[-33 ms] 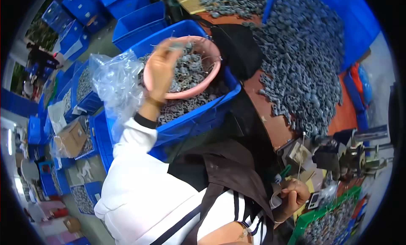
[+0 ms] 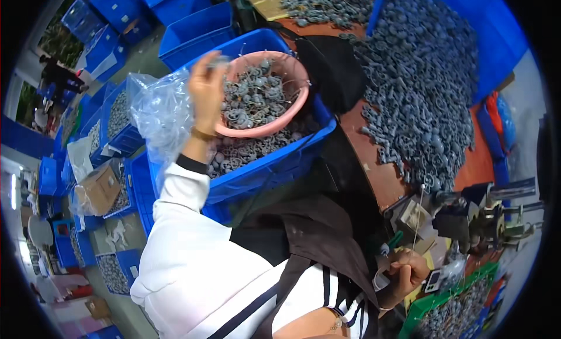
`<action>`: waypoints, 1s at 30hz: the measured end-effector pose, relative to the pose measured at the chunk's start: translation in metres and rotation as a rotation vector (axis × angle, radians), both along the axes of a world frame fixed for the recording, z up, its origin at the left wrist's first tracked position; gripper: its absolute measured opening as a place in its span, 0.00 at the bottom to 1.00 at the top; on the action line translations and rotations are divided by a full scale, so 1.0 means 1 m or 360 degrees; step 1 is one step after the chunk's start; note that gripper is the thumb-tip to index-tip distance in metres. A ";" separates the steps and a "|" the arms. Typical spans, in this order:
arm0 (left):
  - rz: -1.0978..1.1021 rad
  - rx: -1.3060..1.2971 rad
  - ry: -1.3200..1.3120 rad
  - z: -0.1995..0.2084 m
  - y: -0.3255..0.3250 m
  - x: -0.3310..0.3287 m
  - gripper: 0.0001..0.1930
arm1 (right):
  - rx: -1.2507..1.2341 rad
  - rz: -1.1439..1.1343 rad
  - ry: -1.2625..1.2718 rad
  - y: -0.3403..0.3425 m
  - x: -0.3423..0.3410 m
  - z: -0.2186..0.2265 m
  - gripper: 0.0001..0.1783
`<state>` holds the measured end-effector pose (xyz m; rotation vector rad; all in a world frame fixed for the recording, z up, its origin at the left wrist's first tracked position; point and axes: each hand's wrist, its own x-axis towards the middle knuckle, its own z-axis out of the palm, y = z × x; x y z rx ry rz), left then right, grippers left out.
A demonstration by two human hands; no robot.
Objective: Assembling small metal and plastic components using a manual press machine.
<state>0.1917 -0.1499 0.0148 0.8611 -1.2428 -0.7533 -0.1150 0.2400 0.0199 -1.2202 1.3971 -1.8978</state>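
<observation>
My left hand (image 2: 207,93) is raised at the left rim of a pink basin (image 2: 264,130), its fingers closed on a small grey part (image 2: 220,62) at the fingertips, blurred. Inside the basin is a heap of grey metal castings (image 2: 257,96), some ring-shaped, some with thin wires. The basin rests in a large blue crate (image 2: 274,168) among more castings. At the lower right my right hand (image 2: 409,272) is closed in a fist beside the bench. A thin metal rod (image 2: 418,219) rises from by its fingers; what the fist grips is hidden.
Clear plastic sheeting (image 2: 158,108) drapes over the crate's left side. A black cloth bag (image 2: 332,70) lies right of the basin. A big pile of castings (image 2: 423,93) covers the orange bench. Metal machine parts (image 2: 473,213) and a green tray (image 2: 418,310) stand at right.
My left hand has moved left from over the basin to beyond its rim, with the small grey part at its fingertips. The right hand stays in place.
</observation>
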 end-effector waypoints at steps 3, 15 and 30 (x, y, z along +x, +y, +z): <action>0.0991 -0.0449 -0.0390 -0.029 -0.068 0.167 0.13 | -0.0016 0.0054 0.0061 -0.014 0.001 0.003 0.09; 0.0307 0.1495 -0.0295 -0.079 -0.087 0.268 0.16 | 0.0060 0.0267 0.0237 -0.027 0.004 -0.004 0.15; 0.1083 0.0437 -0.0544 -0.093 -0.098 0.384 0.16 | 0.0056 0.0362 0.0116 -0.045 0.008 -0.004 0.12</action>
